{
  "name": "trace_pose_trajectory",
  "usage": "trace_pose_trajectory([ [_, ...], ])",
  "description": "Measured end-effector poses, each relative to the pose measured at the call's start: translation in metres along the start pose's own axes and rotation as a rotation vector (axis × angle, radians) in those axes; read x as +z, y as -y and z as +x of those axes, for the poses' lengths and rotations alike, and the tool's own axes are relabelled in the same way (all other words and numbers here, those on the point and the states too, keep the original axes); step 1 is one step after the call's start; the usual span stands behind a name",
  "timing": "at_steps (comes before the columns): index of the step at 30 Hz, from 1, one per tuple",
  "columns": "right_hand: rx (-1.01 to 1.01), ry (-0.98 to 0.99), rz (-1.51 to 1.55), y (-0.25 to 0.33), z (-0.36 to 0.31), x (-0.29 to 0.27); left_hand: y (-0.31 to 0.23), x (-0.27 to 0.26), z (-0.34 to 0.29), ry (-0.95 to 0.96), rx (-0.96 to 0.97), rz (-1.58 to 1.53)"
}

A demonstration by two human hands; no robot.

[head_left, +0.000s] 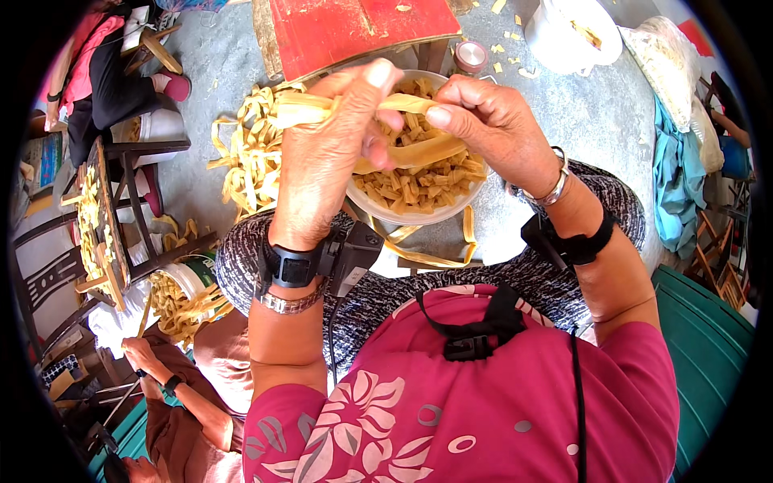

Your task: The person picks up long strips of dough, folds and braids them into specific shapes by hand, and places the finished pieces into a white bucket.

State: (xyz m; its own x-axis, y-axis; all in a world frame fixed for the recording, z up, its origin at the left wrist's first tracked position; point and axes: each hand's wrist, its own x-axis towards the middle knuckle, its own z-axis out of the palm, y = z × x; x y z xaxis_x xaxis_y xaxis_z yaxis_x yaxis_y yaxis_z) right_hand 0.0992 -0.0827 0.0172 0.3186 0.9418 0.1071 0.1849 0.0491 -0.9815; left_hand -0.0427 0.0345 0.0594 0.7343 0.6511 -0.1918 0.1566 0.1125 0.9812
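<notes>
My left hand (334,145) is closed on a long, flat yellow strip (409,104), which passes between the thumb and fingers. My right hand (503,133) pinches the same strip between thumb and forefinger. A lower length of strip hangs in a curve between the hands. Both hands are above a white bowl (407,218), which stands between my knees and is filled with short, folded yellow pieces (443,187). Left of the bowl lies a heap of loose yellow strips (250,157). More strip trails below the bowl's near side.
Beyond the bowl stands a red-topped wooden stool (362,28), with a small round jar (470,57) beside it. A white bucket (555,44) is at the far right. At left, a co-worker's hand (141,354) is near a bucket of strips (189,282) and a wooden chair (121,201).
</notes>
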Motion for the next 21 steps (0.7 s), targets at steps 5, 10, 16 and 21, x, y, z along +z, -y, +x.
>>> trace_pose_trajectory([
  [5,0.110,0.081,0.096,0.002,0.001,0.007,0.001,-0.006,0.003,0.046,-0.045,-0.069],
  [10,0.027,0.150,-0.091,0.025,0.007,0.000,-0.003,-0.024,0.008,0.030,0.014,-0.418],
  [16,-0.062,0.177,-0.134,0.032,0.011,-0.017,-0.007,-0.030,0.010,-0.047,0.050,-0.491],
  [21,-0.101,-0.041,-0.206,0.039,0.039,-0.030,-0.030,-0.026,0.038,-0.030,0.152,-0.437],
])
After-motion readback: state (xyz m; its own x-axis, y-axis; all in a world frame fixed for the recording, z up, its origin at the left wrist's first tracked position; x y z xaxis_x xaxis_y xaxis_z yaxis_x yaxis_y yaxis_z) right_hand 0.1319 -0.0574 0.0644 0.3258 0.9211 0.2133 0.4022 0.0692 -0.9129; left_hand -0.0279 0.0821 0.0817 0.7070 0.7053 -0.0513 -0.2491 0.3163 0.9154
